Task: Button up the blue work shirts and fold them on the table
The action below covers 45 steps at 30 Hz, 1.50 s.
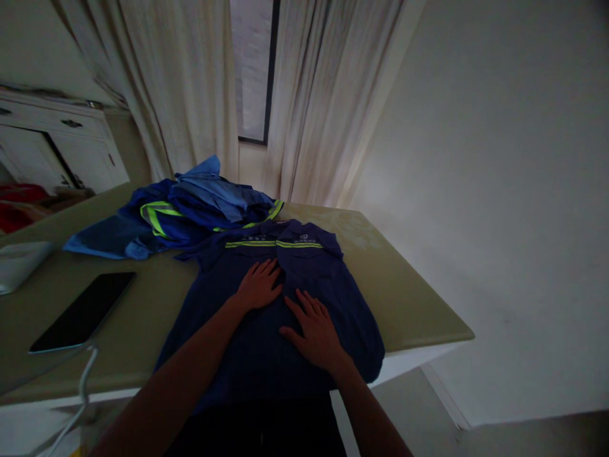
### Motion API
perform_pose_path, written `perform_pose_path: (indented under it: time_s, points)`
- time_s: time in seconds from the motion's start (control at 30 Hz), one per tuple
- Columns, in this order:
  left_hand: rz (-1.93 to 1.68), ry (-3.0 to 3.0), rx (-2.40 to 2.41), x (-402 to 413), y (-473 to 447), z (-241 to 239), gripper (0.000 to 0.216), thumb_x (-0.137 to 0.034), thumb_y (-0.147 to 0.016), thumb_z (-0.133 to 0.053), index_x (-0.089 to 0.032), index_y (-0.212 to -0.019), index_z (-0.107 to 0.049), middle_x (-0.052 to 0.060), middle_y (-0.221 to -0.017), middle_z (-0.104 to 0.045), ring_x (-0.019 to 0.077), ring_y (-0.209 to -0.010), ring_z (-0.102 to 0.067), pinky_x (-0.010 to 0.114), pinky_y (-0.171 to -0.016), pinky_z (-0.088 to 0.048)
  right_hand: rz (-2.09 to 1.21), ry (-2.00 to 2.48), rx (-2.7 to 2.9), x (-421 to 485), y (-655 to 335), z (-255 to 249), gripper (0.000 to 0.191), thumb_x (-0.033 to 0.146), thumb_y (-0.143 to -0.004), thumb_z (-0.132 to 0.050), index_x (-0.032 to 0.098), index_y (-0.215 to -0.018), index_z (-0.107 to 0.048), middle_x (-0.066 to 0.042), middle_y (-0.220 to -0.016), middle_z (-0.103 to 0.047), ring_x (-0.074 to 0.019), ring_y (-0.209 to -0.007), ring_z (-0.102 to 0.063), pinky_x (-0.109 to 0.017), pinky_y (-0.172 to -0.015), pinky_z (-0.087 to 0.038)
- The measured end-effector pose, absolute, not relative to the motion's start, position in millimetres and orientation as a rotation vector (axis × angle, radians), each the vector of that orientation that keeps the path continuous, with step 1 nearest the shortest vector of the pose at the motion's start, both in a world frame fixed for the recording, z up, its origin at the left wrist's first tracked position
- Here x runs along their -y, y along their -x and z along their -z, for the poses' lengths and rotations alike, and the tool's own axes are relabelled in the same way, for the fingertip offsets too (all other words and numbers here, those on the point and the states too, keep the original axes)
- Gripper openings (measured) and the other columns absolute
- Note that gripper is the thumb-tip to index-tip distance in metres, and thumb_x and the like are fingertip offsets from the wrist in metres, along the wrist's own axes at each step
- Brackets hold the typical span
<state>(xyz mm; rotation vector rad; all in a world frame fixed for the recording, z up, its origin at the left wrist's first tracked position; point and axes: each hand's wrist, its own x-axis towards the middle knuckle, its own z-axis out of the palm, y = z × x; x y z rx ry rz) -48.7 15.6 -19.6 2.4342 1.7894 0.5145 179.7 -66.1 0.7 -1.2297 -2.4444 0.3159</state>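
Flatly, the left hand [259,285] rests on the shirt [264,336], fingers extended and gripping nothing. Beside it, nearer the person, the right hand [314,330] lies likewise, its fingers spread and thumb out. The dark blue shirt stretches across the front of the surface [413,311], collar away from the person, yellow stripes across its chest. A blue clothes pile [195,206] touches its far left side; left lies a phone [83,311]. Beyond hang curtains [328,95].

Shirt [264,343]: cloth, matt fin. prob.
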Motion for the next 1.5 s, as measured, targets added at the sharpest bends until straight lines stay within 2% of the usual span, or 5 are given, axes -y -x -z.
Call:
perform_pose_path:
  time_s: [0.43, 0.6, 0.73, 1.1, 1.5]
  points:
    - [-0.439, -2.545, -1.699, 39, 17, 13, 0.058, -0.047, -0.100, -0.043, -0.022, -0.152, -0.048, 0.016, -0.167, -0.035, 0.0359, -0.155, -0.029, 0.059, -0.125, -0.019, -0.246, 1.352, 2.305, 5, -220, -38, 0.043, 0.057, -0.100, -0.057, 0.024, -0.125, -0.068, -0.011, -0.122, -0.072, -0.0300, -0.115, -0.065, -0.044, -0.104, -0.047]
    - [-0.354, -2.513, -1.558, 25, 25, 1, 0.057, -0.049, -0.095, -0.053, -0.024, -0.146, -0.055, 0.015, -0.163, -0.041, 0.0401, -0.148, -0.039, 0.063, -0.118, -0.032, -0.054, 1.611, 2.251, -107, -218, -28, 0.056, 0.047, -0.101, -0.057, 0.014, -0.147, -0.055, -0.021, -0.153, -0.051, -0.0351, -0.139, -0.051, -0.048, -0.115, -0.038]
    - [-0.454, -2.390, -1.594, -30, 59, -24, 0.042, -0.035, -0.103, -0.035, -0.024, -0.127, -0.068, 0.010, -0.133, -0.069, 0.0261, -0.123, -0.064, 0.043, -0.107, -0.048, 0.034, 1.632, 2.400, -144, -199, -5, 0.060, 0.047, -0.104, -0.050, 0.021, -0.158, -0.042, -0.016, -0.167, -0.032, -0.0329, -0.154, -0.031, -0.052, -0.124, -0.023]
    - [-0.172, -2.017, -2.311, -114, 186, 7, 0.082, -0.076, -0.094, -0.031, -0.030, -0.163, -0.032, 0.012, -0.168, -0.035, 0.0428, -0.152, -0.031, 0.063, -0.119, -0.025, -0.112, 1.590, 2.520, -168, -202, 9, 0.057, 0.051, -0.107, -0.037, 0.032, -0.161, -0.037, -0.008, -0.168, -0.032, -0.0278, -0.155, -0.031, -0.047, -0.124, -0.025]
    - [-0.255, -2.192, -2.400, -131, 188, -7, 0.049, -0.036, -0.102, -0.033, -0.016, -0.138, -0.060, 0.019, -0.137, -0.065, 0.0372, -0.127, -0.058, 0.053, -0.103, -0.046, -0.117, 1.561, 2.450, -188, -184, 7, 0.054, 0.048, -0.106, -0.043, 0.028, -0.157, -0.044, -0.010, -0.165, -0.039, -0.0291, -0.152, -0.036, -0.048, -0.122, -0.026]
